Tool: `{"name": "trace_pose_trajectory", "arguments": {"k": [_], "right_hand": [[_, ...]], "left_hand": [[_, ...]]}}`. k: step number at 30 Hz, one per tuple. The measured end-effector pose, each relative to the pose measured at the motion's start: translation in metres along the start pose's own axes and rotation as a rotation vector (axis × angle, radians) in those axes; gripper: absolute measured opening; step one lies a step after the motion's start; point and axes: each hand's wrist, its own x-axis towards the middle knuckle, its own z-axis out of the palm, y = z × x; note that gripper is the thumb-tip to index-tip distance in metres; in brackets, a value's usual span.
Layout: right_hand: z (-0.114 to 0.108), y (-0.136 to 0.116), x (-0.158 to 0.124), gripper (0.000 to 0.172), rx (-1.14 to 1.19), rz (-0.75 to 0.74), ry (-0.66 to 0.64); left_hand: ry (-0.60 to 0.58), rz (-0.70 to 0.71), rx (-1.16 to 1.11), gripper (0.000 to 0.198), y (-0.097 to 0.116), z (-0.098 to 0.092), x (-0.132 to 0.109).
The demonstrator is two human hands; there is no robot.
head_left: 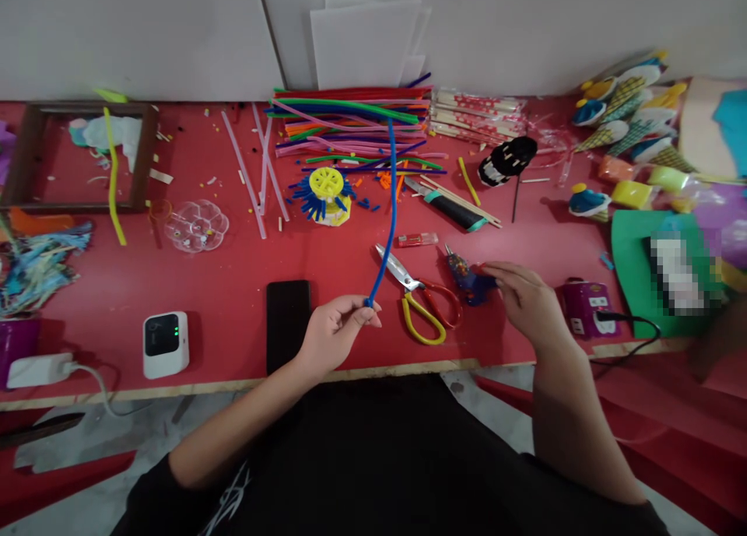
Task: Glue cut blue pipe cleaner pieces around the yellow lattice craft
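Phone (285, 318) partly behind left hand (334, 334)

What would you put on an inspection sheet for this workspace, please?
Surface: red tabletop, scraps scattered.
Work things: long thin blue stem; dark-blue metal-tipped tool.
Clutter: multicoloured bundle of thin stems; steel scissors with red and yellow handles; black rectangular phone.
Hands: left hand pinches the stem's near end; right hand at the tool, grip unclear.
Cables: white cable at a white block; black cable plugged into a purple socket box.
Surroundings: white sheets against a pale wall.

Hands (334, 335): two. Glue gun (465, 278): one. Scissors (411, 283): one. Phone (288, 326): one.
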Motion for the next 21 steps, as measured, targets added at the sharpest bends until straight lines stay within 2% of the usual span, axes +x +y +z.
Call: {"name": "trace_pose_trajectory", "arguments": {"k": [7,13,15,18,21], "right_hand": [[-0.007,0.022,-0.006,0.034,-0.011,-0.034,-0.070],[-0.021,0.032,0.012,0.033,-0.073,0.021,-0.040],[-0.021,0.019,0.016,0.037,-0.108,0.057,0.026],[-0.007,-0.023,0.010,0.033,-0.168,0.120,0.157],[0.019,-0.077,-0.004,0.023,-0.132,0.043,0.014]], "left_hand": [[0.083,-0.033,-0.042,0.016,-0.005,-0.004,-0.001],[0.108,-0.036,-0.023,0.017,-0.007,-0.005,-0.002],[0.121,-0.035,-0.011,0.017,-0.008,-0.006,-0.002],[0.148,-0.026,0.015,0.016,-0.009,-0.007,0.000],[0.164,-0.020,0.035,0.016,-0.009,-0.009,0.003]]}}
